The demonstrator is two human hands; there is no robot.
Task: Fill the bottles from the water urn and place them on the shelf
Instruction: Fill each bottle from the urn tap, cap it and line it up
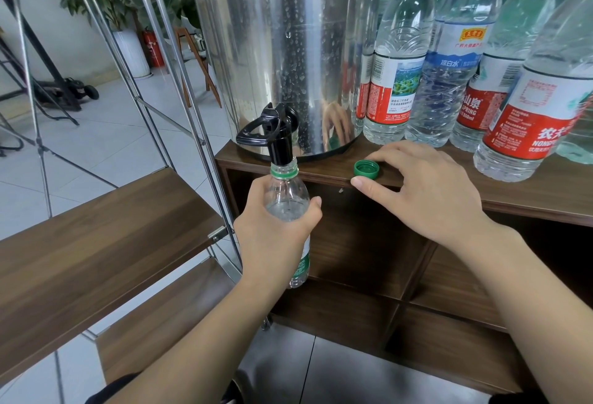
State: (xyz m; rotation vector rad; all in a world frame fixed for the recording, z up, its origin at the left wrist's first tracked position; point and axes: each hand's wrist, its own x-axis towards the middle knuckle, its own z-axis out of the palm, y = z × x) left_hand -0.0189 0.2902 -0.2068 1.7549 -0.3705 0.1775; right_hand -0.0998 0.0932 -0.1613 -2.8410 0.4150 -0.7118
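Note:
A steel water urn (282,34) stands on a brown cabinet top (529,192), its black tap (276,132) hanging over the front edge. My left hand (276,237) grips a clear uncapped bottle (285,198) with a green label, its mouth right under the tap spout. A little water sits in it. A green cap (365,169) lies open side up on the cabinet edge. My right hand (420,188) rests on the cabinet beside the cap, index finger and thumb at either side of it.
Several capped water bottles (394,60) stand on the cabinet right of the urn. A metal-framed rack with wooden shelves (96,243) is at the left. Open cubby compartments (369,259) lie below the cabinet top.

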